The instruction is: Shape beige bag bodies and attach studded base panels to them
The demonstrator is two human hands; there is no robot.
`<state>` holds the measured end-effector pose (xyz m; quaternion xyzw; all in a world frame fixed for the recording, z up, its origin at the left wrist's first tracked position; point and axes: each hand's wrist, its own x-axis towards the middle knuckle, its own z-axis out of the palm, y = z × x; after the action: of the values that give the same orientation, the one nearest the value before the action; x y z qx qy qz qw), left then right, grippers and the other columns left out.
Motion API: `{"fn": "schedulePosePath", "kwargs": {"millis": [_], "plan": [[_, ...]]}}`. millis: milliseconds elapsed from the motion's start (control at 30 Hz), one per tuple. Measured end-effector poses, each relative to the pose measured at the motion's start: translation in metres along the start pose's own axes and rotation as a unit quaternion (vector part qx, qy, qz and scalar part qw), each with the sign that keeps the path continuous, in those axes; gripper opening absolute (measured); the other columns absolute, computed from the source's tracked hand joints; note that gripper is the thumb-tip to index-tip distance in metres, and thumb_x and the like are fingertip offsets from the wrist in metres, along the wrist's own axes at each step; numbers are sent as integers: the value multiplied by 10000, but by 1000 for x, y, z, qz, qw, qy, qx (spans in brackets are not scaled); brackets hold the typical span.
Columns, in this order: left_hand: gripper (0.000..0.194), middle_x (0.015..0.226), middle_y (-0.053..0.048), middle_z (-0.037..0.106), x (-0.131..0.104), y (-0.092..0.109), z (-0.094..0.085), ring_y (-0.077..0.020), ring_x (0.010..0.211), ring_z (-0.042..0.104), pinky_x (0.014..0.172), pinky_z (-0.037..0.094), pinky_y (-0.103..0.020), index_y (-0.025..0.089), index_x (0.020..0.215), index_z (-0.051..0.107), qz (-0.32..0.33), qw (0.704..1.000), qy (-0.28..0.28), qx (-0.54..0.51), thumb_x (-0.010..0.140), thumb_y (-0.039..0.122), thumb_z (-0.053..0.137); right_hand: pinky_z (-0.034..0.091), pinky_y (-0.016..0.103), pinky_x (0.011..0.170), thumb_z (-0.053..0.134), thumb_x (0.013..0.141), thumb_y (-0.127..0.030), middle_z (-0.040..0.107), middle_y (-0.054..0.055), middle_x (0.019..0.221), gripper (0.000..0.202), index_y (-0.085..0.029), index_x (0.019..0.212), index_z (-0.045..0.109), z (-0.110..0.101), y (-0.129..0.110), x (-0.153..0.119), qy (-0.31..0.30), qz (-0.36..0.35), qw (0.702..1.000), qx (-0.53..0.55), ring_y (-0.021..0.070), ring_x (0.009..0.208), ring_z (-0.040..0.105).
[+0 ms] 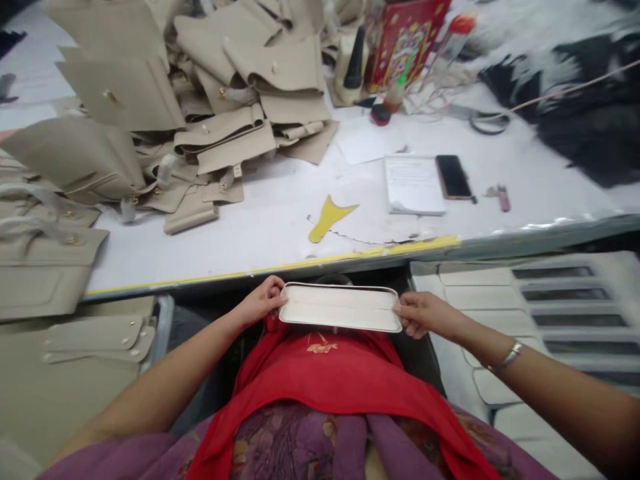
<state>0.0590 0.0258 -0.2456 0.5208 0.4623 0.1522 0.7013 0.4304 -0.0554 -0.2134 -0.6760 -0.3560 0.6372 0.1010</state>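
Okay, white panel (340,308) is at the centre of my frame, just below the near edge of the table (270,227) and over the upper part of the red apron (325,380). Long axis runs left to right across the frame, roughly along the table edge, with the right end sitting slightly lower than the left.

I've got one hand per end: left hand (261,300) pinches the left short end, right hand (420,315) pinches the right. Neither is nearer; both touch, so the panel spans the gap between them. Fingers under the panel are hidden, so I can't tell how far they wrap. I can't confirm how firm either pinch is.

Sideways references: my right hand is the closer one to the pale slabs (487,320) at the right of the frame; my left is closer to the beige straps (93,337) at lower left. Yellow piece (327,221) lies on the table, above the panel in frame, apart from both hands.
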Motion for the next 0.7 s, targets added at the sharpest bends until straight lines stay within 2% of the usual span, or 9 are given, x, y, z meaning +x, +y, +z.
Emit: {"fn": "schedulePosePath", "kwargs": {"millis": [100,167,233,300,400,467,567,700], "plan": [[503,693,54,526,3,17,-5,-113,550,545,479,447,-221,199,1149,392,-5,988,-17,156,754,432,599,458,218,426,632,711,-497,566,-13,605,355,-173,735,490,-4,5,-2,24,-66,997,-41,100,476,553],[554,897,-28,600,10,33,1,-171,760,602,638,503,-290,189,1205,424,49,958,3,284,740,426,609,479,239,500,639,721,-433,593,-1,676,334,-161,888,542,-10,7,-2,60,-154,981,-99,118,563,573],[557,1157,-98,572,21,52,19,-230,1003,569,834,478,-359,185,1224,465,131,913,19,385,739,420,604,502,268,631,664,711,-374,622,28,822,425,-157,1059,549,-15,5,-1,109,-257,947,-162,134,694,590],[524,1273,-108,529,35,69,47,-250,1122,516,938,422,-384,185,1232,494,196,877,-11,438,760,396,577,493,290,745,666,722,-340,618,59,975,467,-164,1137,544,-16,0,0,137,-339,905,-219,149,816,587],[438,1148,-68,630,58,84,87,-217,1000,591,878,449,-324,199,1188,557,215,858,-102,455,768,323,562,473,302,789,606,789,-309,620,75,1012,363,-157,1117,575,-12,-6,5,149,-407,852,-294,168,885,575],[396,1051,-41,676,69,85,102,-193,911,623,824,461,-281,210,1155,590,207,861,-131,446,769,295,558,466,299,785,548,837,-290,631,80,964,286,-147,1078,604,-10,-8,10,147,-439,823,-329,170,875,576],[329,1011,-18,696,77,82,106,-177,880,636,797,454,-245,224,1093,641,213,866,-136,433,787,289,541,460,277,765,468,890,-286,633,82,913,251,-154,1001,650,-9,-6,16,137,-480,793,-348,159,847,579],[267,998,5,705,79,77,100,-165,864,641,777,442,-225,255,1006,693,246,853,-161,432,827,285,498,454,258,743,432,912,-307,638,74,904,275,-183,969,671,-11,0,22,145,-485,787,-353,148,823,581]]}}
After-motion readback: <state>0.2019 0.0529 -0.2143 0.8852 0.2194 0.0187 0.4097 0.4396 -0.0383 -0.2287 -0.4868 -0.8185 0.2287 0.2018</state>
